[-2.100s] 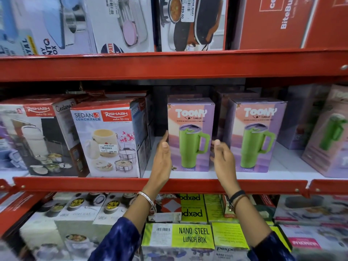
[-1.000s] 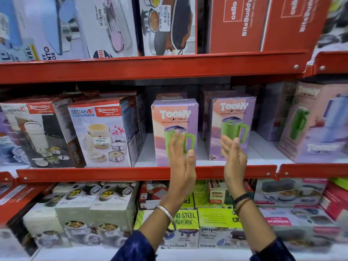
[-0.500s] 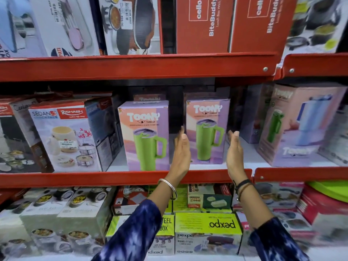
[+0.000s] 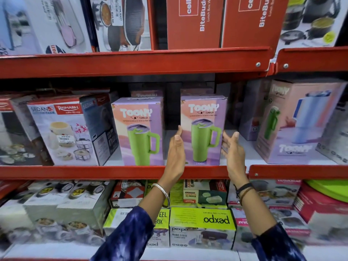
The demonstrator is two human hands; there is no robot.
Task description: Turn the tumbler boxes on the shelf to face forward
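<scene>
Two lilac Toony tumbler boxes with a green mug picture stand upright on the middle red shelf (image 4: pixel 113 172), both facing front: one on the left (image 4: pixel 139 132), one on the right (image 4: pixel 204 129). My left hand (image 4: pixel 176 153) is flat beside the right box's left edge, fingers up. My right hand (image 4: pixel 232 147) is spread at that box's right edge, fingertips close to or touching it. Neither hand grips it. Farther right a larger Toony box (image 4: pixel 299 121) with a blue tumbler stands turned at an angle. More Toony boxes stand behind in the dark.
A Rishabh Sedan lunch box carton (image 4: pixel 66 130) sits left of the tumbler boxes. Red BiteBuddy cartons (image 4: pixel 194 21) fill the shelf above. Green Pexpo lunch boxes (image 4: pixel 201 227) lie on the shelf below, under my forearms. A gap separates the two front tumbler boxes.
My view shifted right along the shelf. Both hands moved from the left tumbler box to either side of the right one, and now flank it closely.
</scene>
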